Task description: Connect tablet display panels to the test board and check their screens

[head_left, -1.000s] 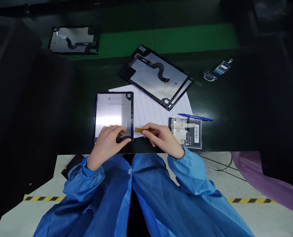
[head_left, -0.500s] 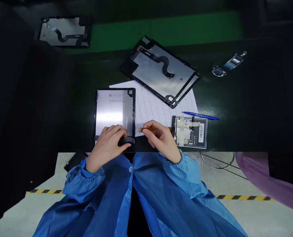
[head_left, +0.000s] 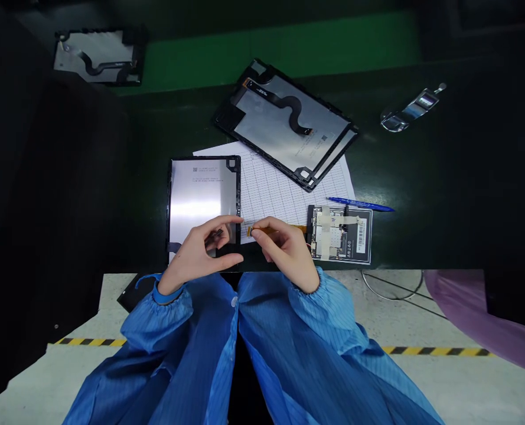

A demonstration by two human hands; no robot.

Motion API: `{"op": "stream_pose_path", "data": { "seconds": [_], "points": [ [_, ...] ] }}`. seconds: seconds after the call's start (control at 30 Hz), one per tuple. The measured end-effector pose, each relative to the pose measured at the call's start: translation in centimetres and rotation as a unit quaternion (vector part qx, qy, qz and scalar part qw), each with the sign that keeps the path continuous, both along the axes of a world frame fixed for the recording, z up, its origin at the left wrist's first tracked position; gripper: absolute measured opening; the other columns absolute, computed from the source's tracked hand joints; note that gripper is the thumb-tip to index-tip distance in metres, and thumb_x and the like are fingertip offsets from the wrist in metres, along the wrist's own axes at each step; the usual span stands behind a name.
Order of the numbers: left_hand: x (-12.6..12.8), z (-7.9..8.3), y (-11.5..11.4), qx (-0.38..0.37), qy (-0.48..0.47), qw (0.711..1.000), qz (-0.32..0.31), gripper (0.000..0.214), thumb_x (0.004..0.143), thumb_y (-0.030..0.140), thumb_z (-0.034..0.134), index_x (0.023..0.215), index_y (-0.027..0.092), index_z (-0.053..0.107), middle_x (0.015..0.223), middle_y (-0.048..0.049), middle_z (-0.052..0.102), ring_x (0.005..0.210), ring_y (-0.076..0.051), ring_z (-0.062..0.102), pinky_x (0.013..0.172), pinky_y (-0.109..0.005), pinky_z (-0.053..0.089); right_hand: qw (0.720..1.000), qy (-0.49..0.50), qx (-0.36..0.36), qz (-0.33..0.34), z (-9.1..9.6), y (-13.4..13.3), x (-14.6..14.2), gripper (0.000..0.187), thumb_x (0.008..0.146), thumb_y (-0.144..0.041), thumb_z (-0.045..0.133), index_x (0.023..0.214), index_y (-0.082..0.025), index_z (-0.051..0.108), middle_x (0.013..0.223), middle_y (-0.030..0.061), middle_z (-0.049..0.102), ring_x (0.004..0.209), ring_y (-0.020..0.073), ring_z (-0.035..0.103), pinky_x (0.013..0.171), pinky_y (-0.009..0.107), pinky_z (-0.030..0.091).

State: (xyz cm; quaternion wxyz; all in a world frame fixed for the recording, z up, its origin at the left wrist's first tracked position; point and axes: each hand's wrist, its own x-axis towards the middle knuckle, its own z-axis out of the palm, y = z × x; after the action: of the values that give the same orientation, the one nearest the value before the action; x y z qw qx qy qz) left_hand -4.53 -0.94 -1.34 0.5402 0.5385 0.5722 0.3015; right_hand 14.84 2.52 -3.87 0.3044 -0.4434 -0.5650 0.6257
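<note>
A tablet display panel (head_left: 202, 198) lies back side up, silver and black-framed, at the near edge of the dark bench. My left hand (head_left: 200, 251) is raised over its lower part, fingers curled, thumb and forefinger meeting the tip of an orange flex cable (head_left: 284, 228). My right hand (head_left: 284, 251) pinches that same cable near its free end. The cable runs right to a small circuit board (head_left: 339, 235) with tape and a barcode label.
A ruled paper sheet (head_left: 280, 189) lies under the parts. A second panel (head_left: 284, 124) with a black curved ribbon lies tilted behind, a third panel (head_left: 96, 56) at far left. A blue pen (head_left: 359, 205) and a shiny plastic-wrapped item (head_left: 410, 109) are at right.
My left hand has lifted off the panel's lower edge and come up to the cable tip. My right hand stays on the cable. The view shifted slightly.
</note>
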Motion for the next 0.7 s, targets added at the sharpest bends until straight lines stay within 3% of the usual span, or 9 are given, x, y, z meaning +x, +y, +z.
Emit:
{"op": "stream_pose_path", "data": {
  "seconds": [0.07,0.13,0.23,0.43,0.7],
  "points": [
    [-0.1,-0.1,0.0,0.005,-0.022,1.0,-0.008,0.035,0.084,0.032,0.061,0.117,0.021,0.063,0.074,0.0021,0.05,0.067,-0.014,0.046,0.063,-0.028,0.039,1.0,0.001,0.0,-0.001,-0.1,0.0,0.0,0.019,0.091,-0.037,0.061,0.084,-0.019,0.061,0.06,-0.005,0.052,0.042,0.006,0.046,0.042,0.022,0.033],
    [0.0,-0.3,0.0,0.012,-0.035,0.999,0.018,0.026,0.092,0.034,0.045,0.091,0.02,0.067,0.076,-0.0011,0.054,0.072,-0.016,0.05,0.07,-0.03,0.042,1.0,0.004,-0.001,-0.003,-0.2,0.0,-0.1,0.019,0.09,-0.037,0.061,0.083,-0.019,0.061,0.062,-0.0047,0.052,0.042,0.0056,0.046,0.042,0.022,0.032],
    [0.5,-0.9,0.1,0.02,-0.018,0.997,0.079,0.032,0.093,0.033,0.048,0.066,0.019,0.056,0.068,-0.0008,0.054,0.068,-0.015,0.052,0.067,-0.028,0.044,1.0,0.008,-0.005,-0.007,-0.3,-0.1,-0.2,0.021,0.09,-0.037,0.061,0.082,-0.018,0.061,0.063,-0.0044,0.053,0.042,0.0051,0.046,0.041,0.021,0.032],
    [1.8,-1.5,0.0,0.094,0.025,0.985,0.141,0.018,0.086,0.03,0.064,0.074,0.018,0.069,0.061,0.0016,0.063,0.059,-0.012,0.057,0.058,-0.024,0.045,1.0,-0.007,0.0,-0.002,-0.4,-0.2,-0.3,0.023,0.091,-0.038,0.061,0.083,-0.017,0.062,0.062,-0.0049,0.053,0.042,0.0052,0.048,0.043,0.02,0.035],
    [2.0,-1.7,-0.3,0.114,0.053,0.983,0.133,0.011,0.085,0.024,0.067,0.079,0.018,0.074,0.078,-0.0008,0.075,0.073,-0.015,0.066,0.071,-0.025,0.05,1.0,-0.003,0.015,0.007,-0.5,-0.2,-0.3,0.019,0.092,-0.035,0.06,0.085,-0.017,0.062,0.067,-0.0041,0.057,0.044,0.0046,0.05,0.044,0.02,0.036]
  ]
}}
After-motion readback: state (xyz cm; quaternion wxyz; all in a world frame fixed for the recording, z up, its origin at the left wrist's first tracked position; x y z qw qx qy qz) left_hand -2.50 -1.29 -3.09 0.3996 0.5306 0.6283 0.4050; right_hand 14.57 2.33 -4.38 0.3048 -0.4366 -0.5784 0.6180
